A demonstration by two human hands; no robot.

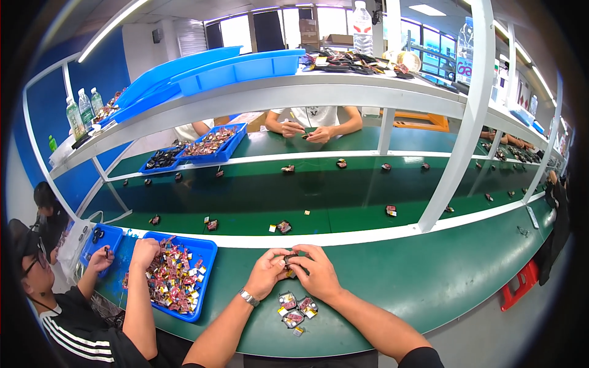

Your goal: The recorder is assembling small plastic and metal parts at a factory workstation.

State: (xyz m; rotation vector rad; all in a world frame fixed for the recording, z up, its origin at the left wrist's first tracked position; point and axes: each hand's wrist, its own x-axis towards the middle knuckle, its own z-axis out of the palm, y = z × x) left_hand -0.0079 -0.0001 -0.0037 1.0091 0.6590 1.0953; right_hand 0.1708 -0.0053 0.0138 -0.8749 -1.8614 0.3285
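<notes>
small dark part (289, 260) is pinched between left hand (268, 272) and right hand (315, 272), held together; four finished-looking pieces (296, 308) lie just below the hands.

A heap of small foil packets (173, 277), red, yellow and silver, fills the blue tray (206, 250) at the left of the green bench (429, 276). A few more small packets (296, 308) lie on the bench just below the person's hands. Single packets (283, 227) sit spaced along the green belt (343, 184) beyond. On the top shelf (343, 86) stands a clear bottle with a white label (362, 27), and cardboard boxes (308, 30) stand behind it.
</notes>
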